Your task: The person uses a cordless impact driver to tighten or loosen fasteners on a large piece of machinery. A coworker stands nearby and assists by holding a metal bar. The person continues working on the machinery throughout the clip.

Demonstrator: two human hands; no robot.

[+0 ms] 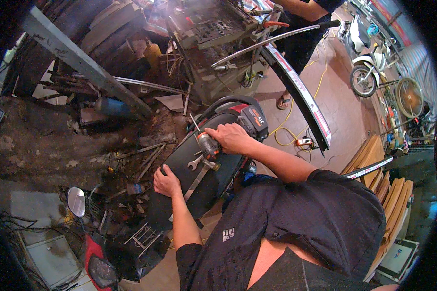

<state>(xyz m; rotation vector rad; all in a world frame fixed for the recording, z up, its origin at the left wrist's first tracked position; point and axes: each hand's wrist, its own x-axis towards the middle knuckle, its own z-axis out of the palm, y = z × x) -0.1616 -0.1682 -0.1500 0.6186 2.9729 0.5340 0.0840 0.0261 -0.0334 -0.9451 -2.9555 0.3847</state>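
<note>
My right hand (pixel 234 138) is wrapped round the grip of a cordless drill (pixel 209 145), with its black battery (pixel 254 122) beyond my knuckles. The drill is over a long black motorbike seat (pixel 172 201). Beside the drill's body, an open-end wrench (pixel 194 163) lies on the seat, next to a flat metal strip (pixel 196 183). A thin rod (pixel 194 123) shows past the drill's far side; whether it joins the drill I cannot tell. My left hand (pixel 167 183) rests at the seat's left edge, fingers loosely bent, with nothing visible in it.
A cluttered metal tool cart (pixel 206 26) stands ahead, with a person (pixel 301 29) beside it. A long black-and-white strip (pixel 301 94) slants down at the right. Wood boards (pixel 391 208) lean behind my right side. Left are a slanting steel beam (pixel 85 63), scrap and a mirror (pixel 76 202).
</note>
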